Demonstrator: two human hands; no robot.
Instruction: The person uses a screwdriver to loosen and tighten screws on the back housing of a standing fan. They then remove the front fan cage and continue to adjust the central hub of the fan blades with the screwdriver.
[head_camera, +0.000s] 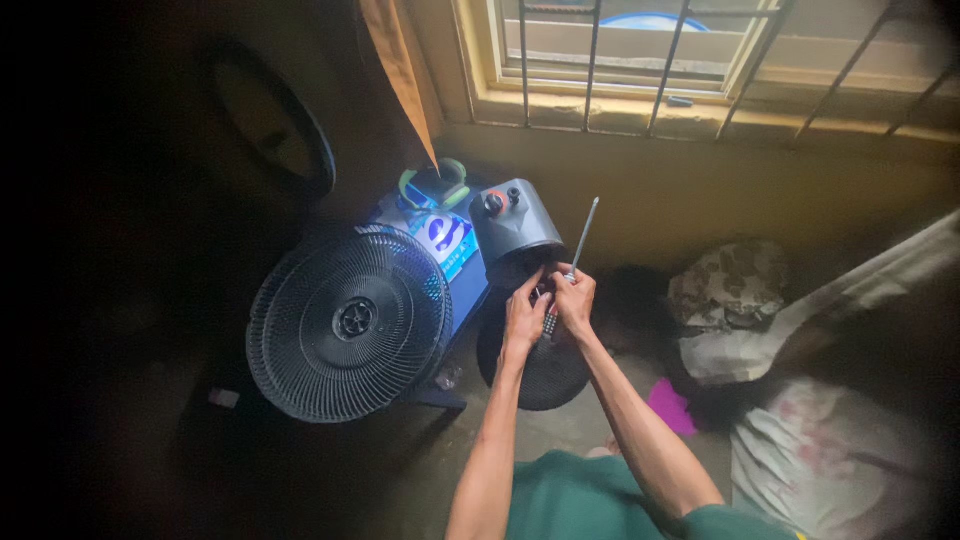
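My right hand (577, 298) grips a screwdriver (583, 236) by its handle, the metal shaft pointing up toward the window. My left hand (524, 312) is pressed against it, fingers pinching at the base of a dark grey fan motor housing (518, 228) with a red-ringed knob on top. Under both hands lies a round black fan base (545, 375) on the floor. A black round fan grille (345, 325) leans to the left of my hands. Whether my left hand holds a small part is hidden.
A blue box (450, 250) with a green-rimmed item on top stands behind the grille. A barred window (690, 60) runs along the yellow wall. Patterned cloth and bedding (800, 400) lie at the right; a pink scrap (668, 405) lies on the floor.
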